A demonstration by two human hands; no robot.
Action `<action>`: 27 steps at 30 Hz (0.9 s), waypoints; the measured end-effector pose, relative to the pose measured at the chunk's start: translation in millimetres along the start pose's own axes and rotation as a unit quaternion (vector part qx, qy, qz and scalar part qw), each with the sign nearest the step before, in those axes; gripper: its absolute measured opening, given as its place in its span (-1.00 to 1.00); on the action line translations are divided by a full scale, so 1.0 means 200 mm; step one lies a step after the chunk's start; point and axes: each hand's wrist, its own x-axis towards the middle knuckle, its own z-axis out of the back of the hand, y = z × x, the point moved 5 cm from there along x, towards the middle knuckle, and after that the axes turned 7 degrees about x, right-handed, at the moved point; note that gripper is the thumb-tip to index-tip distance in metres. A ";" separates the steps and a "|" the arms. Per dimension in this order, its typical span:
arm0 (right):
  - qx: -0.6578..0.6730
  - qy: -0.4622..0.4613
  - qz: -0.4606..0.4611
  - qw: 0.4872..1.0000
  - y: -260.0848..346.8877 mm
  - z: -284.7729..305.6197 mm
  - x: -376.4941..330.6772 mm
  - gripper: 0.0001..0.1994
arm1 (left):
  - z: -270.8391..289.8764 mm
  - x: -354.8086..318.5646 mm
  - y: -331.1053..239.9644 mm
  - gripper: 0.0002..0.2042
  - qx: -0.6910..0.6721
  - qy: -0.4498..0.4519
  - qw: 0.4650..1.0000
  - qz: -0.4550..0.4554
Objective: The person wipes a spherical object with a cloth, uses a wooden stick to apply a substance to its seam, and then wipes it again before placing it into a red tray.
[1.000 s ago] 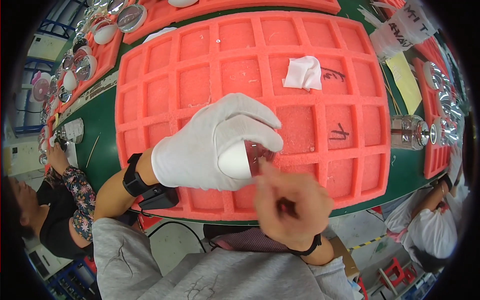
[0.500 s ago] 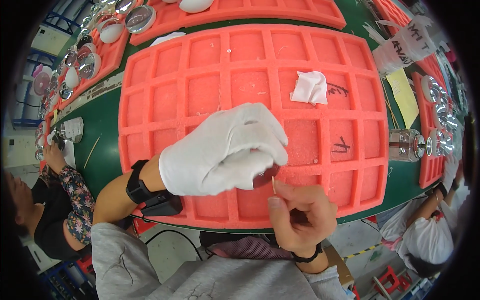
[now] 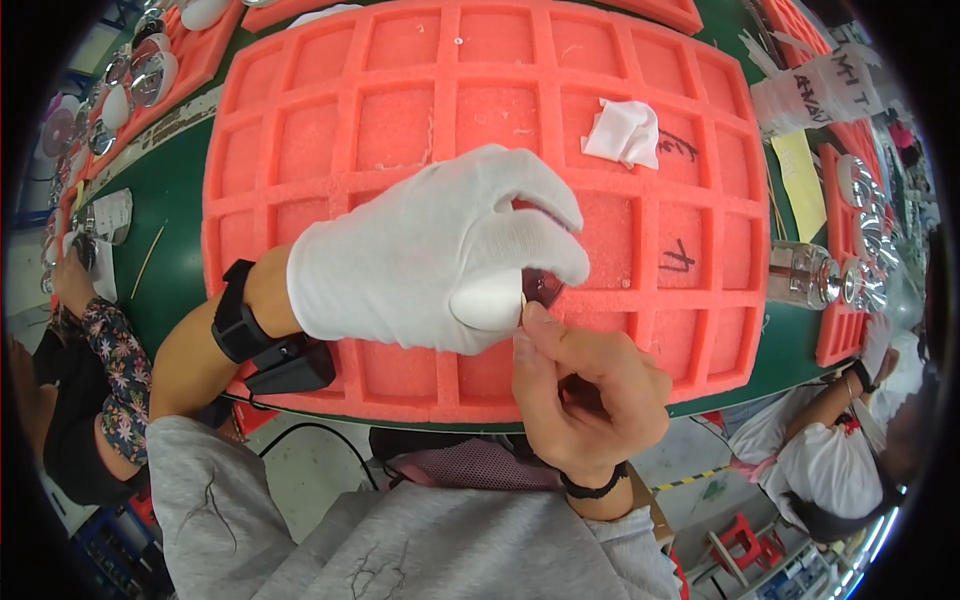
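My left hand [image 3: 440,250], in a white glove, is closed around a round piece with a smooth white back [image 3: 487,301] and a dark, glossy face [image 3: 542,288]. The glove covers much of it. My bare right hand [image 3: 590,385] pinches a thin wooden stick [image 3: 523,298] between thumb and forefinger, its tip against the piece's edge where white meets dark. Most of the stick is hidden by the fingers. Both hands are above a red foam tray [image 3: 500,80] with square compartments. A folded white cloth [image 3: 622,134] lies on the tray, beyond my hands.
A glass jar [image 3: 803,275] and a yellow paper [image 3: 800,187] are at the right, beside a wrapped plastic bundle [image 3: 815,90]. Other foam trays hold shiny round pieces [image 3: 155,78]. A loose stick [image 3: 148,262] lies on the green table [image 3: 180,225]. People sit on both sides.
The view has shifted downward. My left hand has turned the piece, so its white back now shows. The stick in my right hand has come up to the piece's edge.
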 end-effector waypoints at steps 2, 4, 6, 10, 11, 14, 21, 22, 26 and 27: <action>-0.015 0.020 0.010 1.000 0.01 0.01 -0.02 -0.84 | 0.01 0.01 -0.01 -0.48 0.034 -0.005 0.999 -0.022; -0.022 0.031 0.013 0.999 0.01 0.00 -0.03 -0.84 | 0.01 0.01 -0.02 -0.48 0.034 0.002 0.999 -0.011; -0.021 0.005 0.016 1.000 0.02 -0.02 -0.03 -0.85 | 0.01 0.01 -0.02 -0.48 0.043 0.020 0.999 0.009; -0.026 0.008 0.015 1.000 0.02 0.00 -0.02 -0.85 | 0.01 0.01 -0.01 -0.52 0.025 0.012 0.999 0.024; -0.028 0.016 0.016 0.999 0.02 0.00 -0.02 -0.86 | 0.01 0.01 -0.01 -0.52 0.022 0.014 0.999 0.025; -0.028 0.001 0.003 1.000 0.01 -0.02 -0.02 -0.86 | 0.01 0.03 0.00 -0.54 0.002 0.034 0.997 0.065; -0.019 -0.009 0.016 1.000 0.01 -0.02 -0.02 -0.86 | 0.01 0.02 -0.01 -0.53 0.006 0.035 0.998 0.046; -0.018 -0.011 0.013 1.000 0.01 -0.02 -0.01 -0.86 | 0.01 0.02 -0.01 -0.53 0.002 0.042 0.998 0.049; -0.014 -0.012 0.022 1.000 0.01 -0.01 0.01 -0.85 | 0.01 0.01 0.00 -0.52 0.001 0.016 1.000 0.027; -0.013 -0.011 0.027 0.999 0.01 -0.02 0.02 -0.85 | 0.02 0.01 0.00 -0.52 0.002 0.017 1.000 0.025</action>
